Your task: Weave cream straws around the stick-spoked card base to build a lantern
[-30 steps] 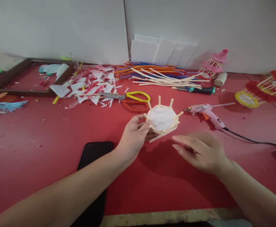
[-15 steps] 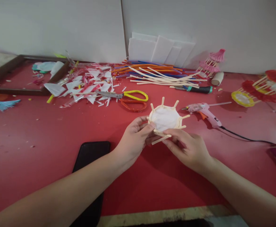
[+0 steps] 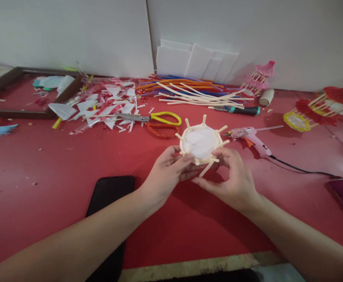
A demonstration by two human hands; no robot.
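Note:
A round white piece [image 3: 200, 141] with a cream rim and several short cream sticks jutting out is held above the red table [image 3: 159, 231]. My left hand [image 3: 171, 168] grips its lower left edge, thumb on top and fingers underneath. At its lower right edge, my right hand [image 3: 230, 172] has its index finger against the rim, with the thumb lower down, near a stick that points toward me. Just right of the piece lies a pink glue gun [image 3: 252, 139]. Behind it on the left are scissors [image 3: 162, 119] with yellow and orange handles.
A black phone [image 3: 109, 196] lies by my left forearm. At the back are white and red scraps [image 3: 107, 103], cream sticks [image 3: 201, 96], a cutter [image 3: 244, 110] and a brown frame [image 3: 18, 113]. Red and pink models [image 3: 321, 107] stand at the right.
The round piece has turned and tilted in my hands, showing more of its face. My right thumb has moved down, away from the rim. The view has shifted slightly.

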